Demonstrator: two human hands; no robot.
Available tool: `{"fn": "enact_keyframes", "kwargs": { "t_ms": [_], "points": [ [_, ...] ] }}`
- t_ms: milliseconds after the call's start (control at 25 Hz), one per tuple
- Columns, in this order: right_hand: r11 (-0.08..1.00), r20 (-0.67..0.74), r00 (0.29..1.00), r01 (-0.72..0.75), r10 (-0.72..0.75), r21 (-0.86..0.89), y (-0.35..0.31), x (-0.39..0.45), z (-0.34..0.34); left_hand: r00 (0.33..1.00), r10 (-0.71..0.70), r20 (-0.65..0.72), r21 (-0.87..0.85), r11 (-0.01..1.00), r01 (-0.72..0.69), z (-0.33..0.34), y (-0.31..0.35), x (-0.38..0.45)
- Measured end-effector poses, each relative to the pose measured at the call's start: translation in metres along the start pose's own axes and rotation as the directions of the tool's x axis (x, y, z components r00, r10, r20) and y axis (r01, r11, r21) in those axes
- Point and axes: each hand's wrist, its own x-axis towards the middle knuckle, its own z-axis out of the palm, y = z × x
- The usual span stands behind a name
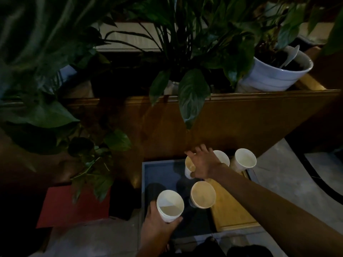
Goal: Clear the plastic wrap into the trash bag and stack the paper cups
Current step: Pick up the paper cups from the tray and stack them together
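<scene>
The left hand point(159, 225) is gripping an upright paper cup point(170, 205) above the dark tray point(159, 175). The right hand point(203, 164), fingers spread and holding nothing, is hovering over a second cup point(189, 168). Three more cups point(203, 197) are standing nearby. A white pot point(274, 76) is holding a leafy plant above the wooden planter point(232, 123).

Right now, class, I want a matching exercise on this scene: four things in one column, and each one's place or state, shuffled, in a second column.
Things
1. left hand
2. right hand
3. white plant pot
4. red sheet

Places or states
A. lying on the floor, left of the dark tray
B. gripping a paper cup
C. standing on the wooden ledge, top right
D. fingers spread, reaching over a cup at the tray's far side

Pairs: 1-B, 2-D, 3-C, 4-A
</scene>
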Motion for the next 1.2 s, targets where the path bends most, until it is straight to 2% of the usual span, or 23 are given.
{"fn": "enact_keyframes", "kwargs": {
  "t_ms": [200,360,520,680,840,1000,1200],
  "points": [
    [1.0,0.065,0.998,-0.018,0.018,-0.011,0.003,0.011,0.014,1.0,-0.021,0.01,-0.019,1.0,0.021,-0.006,0.0,-0.002],
    [1.0,0.031,0.999,-0.009,0.008,0.022,0.001,0.011,0.02,0.999,-0.052,0.007,0.024,0.998,0.051,-0.01,-0.004,-0.004],
    [0.969,-0.001,1.0,0.007,-0.007,0.247,0.002,0.005,0.003,0.999,-0.033,-0.041,0.056,0.998,0.035,-0.009,-0.006,-0.011],
    [0.852,-0.019,0.999,0.043,-0.039,0.521,0.008,-0.007,-0.024,0.999,-0.036,-0.012,0.029,0.999,0.036,-0.006,-0.007,-0.011],
    [0.794,-0.048,0.995,0.096,-0.083,0.6,0.007,-0.025,-0.044,1.0,-0.005,-0.021,0.07,0.998,0.007,-0.001,-0.011,-0.012],
    [0.747,-0.164,0.983,0.172,-0.086,0.642,0.004,-0.039,-0.051,0.999,0.035,-0.01,0.076,0.996,-0.034,0.001,-0.013,-0.013],
    [0.66,-0.222,0.975,0.154,0.021,0.736,0.003,-0.055,-0.05,1.0,0.005,-0.028,0.044,0.999,-0.004,0.003,-0.005,-0.021]
  ]
}}
